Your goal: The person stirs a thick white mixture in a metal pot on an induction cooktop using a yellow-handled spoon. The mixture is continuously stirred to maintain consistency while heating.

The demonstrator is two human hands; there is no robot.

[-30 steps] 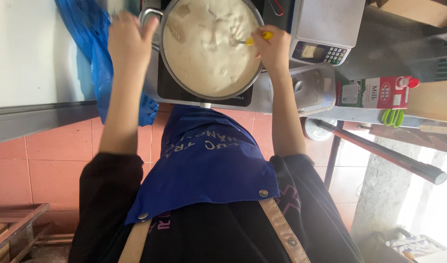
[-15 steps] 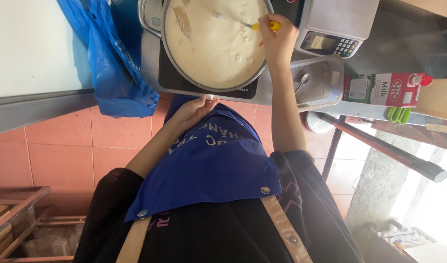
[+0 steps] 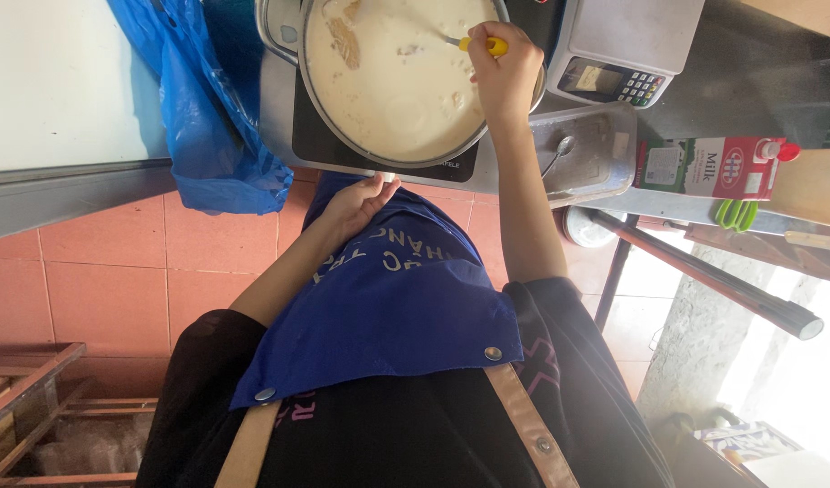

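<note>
Closest to the camera, a blue apron (image 3: 388, 307) hangs over dark clothing, its tan straps running out of the bottom of the view. Just past it the left hand (image 3: 356, 203) hovers at the apron's top edge, fingers loosely curled, palm half open, holding nothing; it sits just below the front lip of the desk (image 3: 514, 176).

Move out along the right forearm and we reach the right hand (image 3: 505, 72), its grip closed firmly around a utensil with a yellow handle (image 3: 487, 43). The metal end (image 3: 451, 40) dips into the big steel pot (image 3: 311, 86), which stands on a black hob (image 3: 343, 145) on the desk. The pot is filled nearly to the brim with a creamy white liquid (image 3: 397, 90), pale lumps showing at the surface and a brownish piece near the far rim.

By my reading the stirring is well in hand: the liquid is in, the mix looks fairly even, but those lumps say it is not smooth yet, so more stirring is left.

Beside the pot, a spoon (image 3: 556, 154) lies in a metal tray (image 3: 605, 154). Further right a milk carton (image 3: 709, 167) lies on its side, and a digital scale (image 3: 627, 45) sits just beyond the hand. On the other side, a blue plastic bag (image 3: 207, 117) droops off the desk edge above the red floor tiles (image 3: 117, 280).
</note>
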